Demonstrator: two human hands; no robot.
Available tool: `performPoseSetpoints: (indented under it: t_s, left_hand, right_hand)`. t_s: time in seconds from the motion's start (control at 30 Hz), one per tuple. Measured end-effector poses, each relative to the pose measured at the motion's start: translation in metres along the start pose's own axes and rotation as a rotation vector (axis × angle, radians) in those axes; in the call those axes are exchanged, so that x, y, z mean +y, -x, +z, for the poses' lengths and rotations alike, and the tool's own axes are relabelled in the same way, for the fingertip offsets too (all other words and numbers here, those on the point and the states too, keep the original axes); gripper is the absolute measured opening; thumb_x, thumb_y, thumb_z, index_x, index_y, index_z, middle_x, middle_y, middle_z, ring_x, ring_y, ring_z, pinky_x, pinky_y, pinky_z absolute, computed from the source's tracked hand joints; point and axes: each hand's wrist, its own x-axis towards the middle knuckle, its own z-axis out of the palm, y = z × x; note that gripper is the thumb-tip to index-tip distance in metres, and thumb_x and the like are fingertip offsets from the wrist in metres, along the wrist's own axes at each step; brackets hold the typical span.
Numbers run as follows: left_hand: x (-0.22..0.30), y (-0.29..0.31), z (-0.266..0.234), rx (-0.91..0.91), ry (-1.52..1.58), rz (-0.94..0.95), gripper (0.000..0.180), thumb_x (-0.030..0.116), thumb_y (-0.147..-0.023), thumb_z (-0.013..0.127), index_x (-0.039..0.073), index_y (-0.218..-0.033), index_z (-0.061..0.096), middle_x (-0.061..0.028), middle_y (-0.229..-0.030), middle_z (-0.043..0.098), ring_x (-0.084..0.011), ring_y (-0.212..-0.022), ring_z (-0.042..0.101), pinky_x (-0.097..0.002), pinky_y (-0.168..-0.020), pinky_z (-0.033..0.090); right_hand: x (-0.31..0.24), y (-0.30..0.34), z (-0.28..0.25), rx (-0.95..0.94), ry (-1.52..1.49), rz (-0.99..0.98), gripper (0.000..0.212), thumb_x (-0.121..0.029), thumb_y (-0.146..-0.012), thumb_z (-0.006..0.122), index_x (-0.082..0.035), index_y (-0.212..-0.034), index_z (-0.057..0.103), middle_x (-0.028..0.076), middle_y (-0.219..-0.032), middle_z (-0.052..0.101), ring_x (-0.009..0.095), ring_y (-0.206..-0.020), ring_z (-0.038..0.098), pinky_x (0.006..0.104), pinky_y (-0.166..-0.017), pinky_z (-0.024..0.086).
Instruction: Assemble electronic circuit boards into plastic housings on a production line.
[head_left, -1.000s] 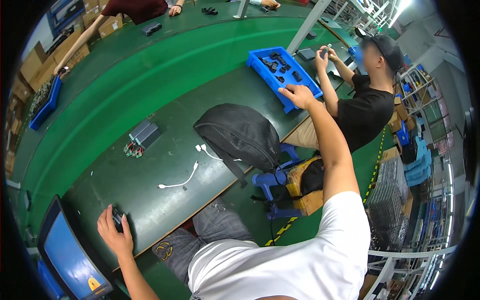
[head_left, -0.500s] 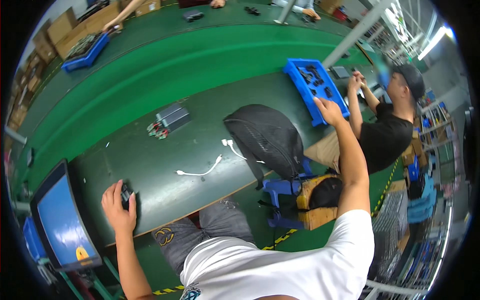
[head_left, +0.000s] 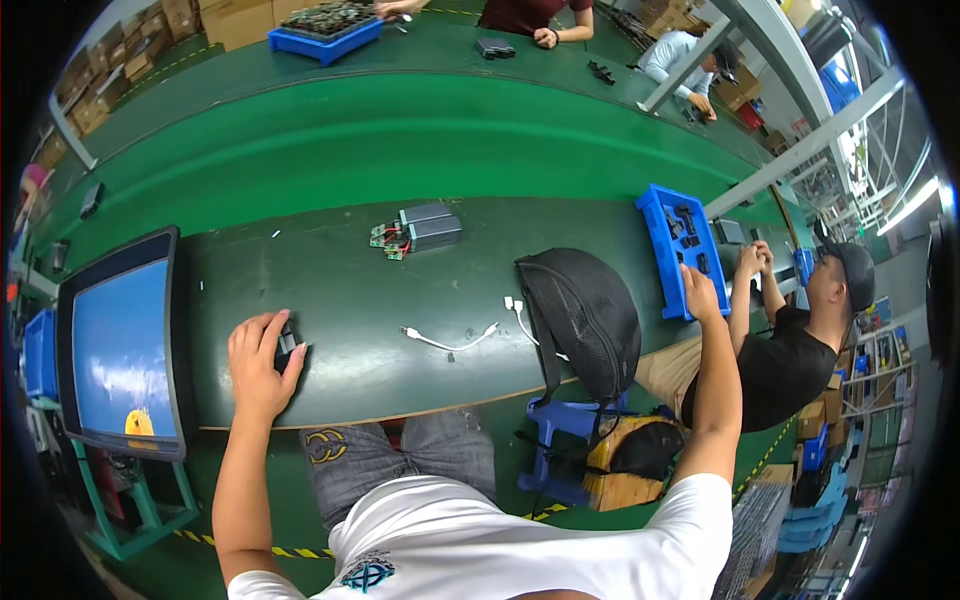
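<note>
My left hand (head_left: pixel 262 365) curls round a small black device (head_left: pixel 287 341) on the dark green table, with thumb and fingers on either side of it. On the right, my right hand (head_left: pixel 703 294) reaches over the near part of a blue plastic bin (head_left: pixel 673 290). Its fingers are drawn together beside a small black part (head_left: pixel 681 257); whatever they pinch is hidden. Several other black parts (head_left: pixel 690 240) lie in the bin. Between my hands a short white cable (head_left: pixel 450 346) lies on the table.
A monitor (head_left: pixel 125 350) stands at left. Grey boxes with circuit boards (head_left: pixel 432 228) sit at the table's far side. A black mesh bag (head_left: pixel 590 315) and another white cable (head_left: pixel 515 305) lie left of the bin. A seated co-worker (head_left: pixel 765 365) is close on the right.
The whole view has turned, so the table and its things appear shifted to the right. My left hand stays around the black device; my right hand remains over the bin, fingertips close to the black part.
</note>
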Motion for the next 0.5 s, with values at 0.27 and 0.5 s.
performPoseSetpoints:
  t_s: [0.27, 0.5]
  left_hand:
    - [0.0023, -0.0027, -0.001, 0.008, 0.01, 0.003, 0.051, 0.02, -0.086, 0.08, 0.004, -0.132, 0.066, -0.0144, -0.125, 0.066, -0.0367, -0.118, 0.06, -0.0485, -0.105, 0.044]
    - [0.0022, -0.0027, -0.0018, 0.022, 0.005, 0.004, 0.05, 0.02, -0.086, 0.079, 0.005, -0.132, 0.066, -0.0147, -0.125, 0.066, -0.0372, -0.117, 0.06, -0.0488, -0.105, 0.044]
  right_hand:
    - [0.0017, -0.0006, 0.0013, -0.028, 0.01, 0.082, 0.063, -0.053, -0.112, 0.04, 0.001, -0.1, 0.071, 0.034, -0.104, 0.07, 0.054, -0.103, 0.065, 0.059, -0.089, 0.048]
    - [-0.0024, 0.0053, -0.0006, 0.01, -0.077, 0.07, 0.064, -0.058, -0.108, 0.048, 0.001, -0.099, 0.071, 0.03, -0.096, 0.071, 0.048, -0.095, 0.068, 0.0533, -0.084, 0.05]
